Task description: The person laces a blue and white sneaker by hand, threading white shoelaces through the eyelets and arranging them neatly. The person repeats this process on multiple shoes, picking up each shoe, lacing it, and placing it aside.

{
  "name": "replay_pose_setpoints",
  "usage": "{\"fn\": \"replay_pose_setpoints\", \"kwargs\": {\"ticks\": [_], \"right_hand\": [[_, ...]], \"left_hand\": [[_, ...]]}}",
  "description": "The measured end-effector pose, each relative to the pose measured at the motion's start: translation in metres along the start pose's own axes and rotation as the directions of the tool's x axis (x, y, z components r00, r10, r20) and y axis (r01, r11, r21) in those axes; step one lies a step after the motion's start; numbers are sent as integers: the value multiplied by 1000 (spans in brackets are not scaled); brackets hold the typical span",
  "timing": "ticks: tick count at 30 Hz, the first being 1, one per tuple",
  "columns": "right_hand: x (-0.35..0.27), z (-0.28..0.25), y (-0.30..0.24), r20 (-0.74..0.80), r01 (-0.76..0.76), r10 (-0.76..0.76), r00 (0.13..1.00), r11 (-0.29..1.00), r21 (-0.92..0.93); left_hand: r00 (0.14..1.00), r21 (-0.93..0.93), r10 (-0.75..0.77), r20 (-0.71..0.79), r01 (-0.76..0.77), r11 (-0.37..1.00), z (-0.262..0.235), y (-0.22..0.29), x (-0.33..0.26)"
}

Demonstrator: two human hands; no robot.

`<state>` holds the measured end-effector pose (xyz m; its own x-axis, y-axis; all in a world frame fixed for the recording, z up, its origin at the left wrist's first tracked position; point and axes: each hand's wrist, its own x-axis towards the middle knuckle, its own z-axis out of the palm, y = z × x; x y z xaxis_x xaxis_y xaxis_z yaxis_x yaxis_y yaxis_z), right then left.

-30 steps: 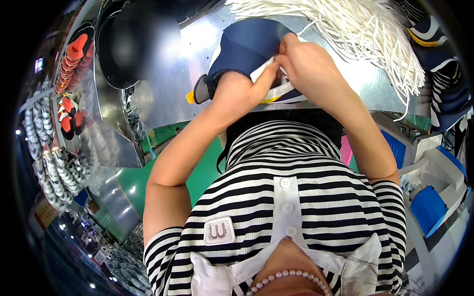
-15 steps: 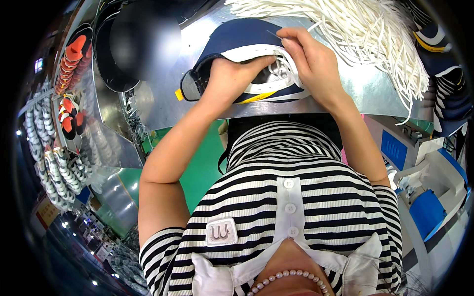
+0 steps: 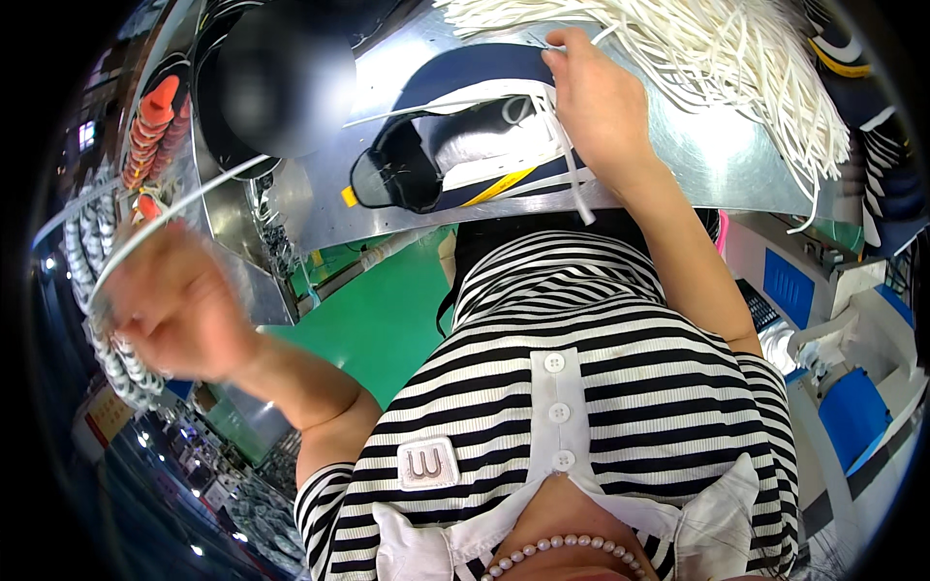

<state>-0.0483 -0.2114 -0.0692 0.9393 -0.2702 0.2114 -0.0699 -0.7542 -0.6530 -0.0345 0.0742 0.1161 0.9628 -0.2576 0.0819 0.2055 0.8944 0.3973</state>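
Note:
A navy shoe (image 3: 484,66) with white edging, a yellow side stripe and a dark heel opening lies on its side on a metal worktable. My left hand (image 3: 179,310), smeared by motion, is far out to the left of it. A white shoelace (image 3: 208,187) runs taut from the shoe's eyelet area to this hand, whose fingers look closed on it. At the shoe's far right edge my right hand (image 3: 601,102) is closed in a pinch, with a thin needle-like tool barely showing at its fingertips. Another lace end (image 3: 572,169) hangs over the shoe's near side.
A heap of loose white laces (image 3: 717,77) covers the table's right rear. Several shoe parts (image 3: 891,174) are stacked beyond it at the right. Orange shoe pieces (image 3: 153,121) hang at the far left. A blue and white machine (image 3: 843,387) stands at the right.
My left hand has left the shoe's opening and swung far left and nearer to me, drawing the lace out straight. My right hand stays at the shoe, shifted slightly.

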Motion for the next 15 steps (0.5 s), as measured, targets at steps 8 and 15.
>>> {"fn": "replay_pose_setpoints", "kwargs": {"ticks": [8,15], "right_hand": [[-4,-16,6,13,-74,77,997,881,468],[-54,-49,-9,212,-68,-43,976,868,492]], "left_hand": [[901,751,-258,348,-433,-498,-73,-152,-17],[979,903,-146,143,-190,-385,-89,-154,-4]]}}
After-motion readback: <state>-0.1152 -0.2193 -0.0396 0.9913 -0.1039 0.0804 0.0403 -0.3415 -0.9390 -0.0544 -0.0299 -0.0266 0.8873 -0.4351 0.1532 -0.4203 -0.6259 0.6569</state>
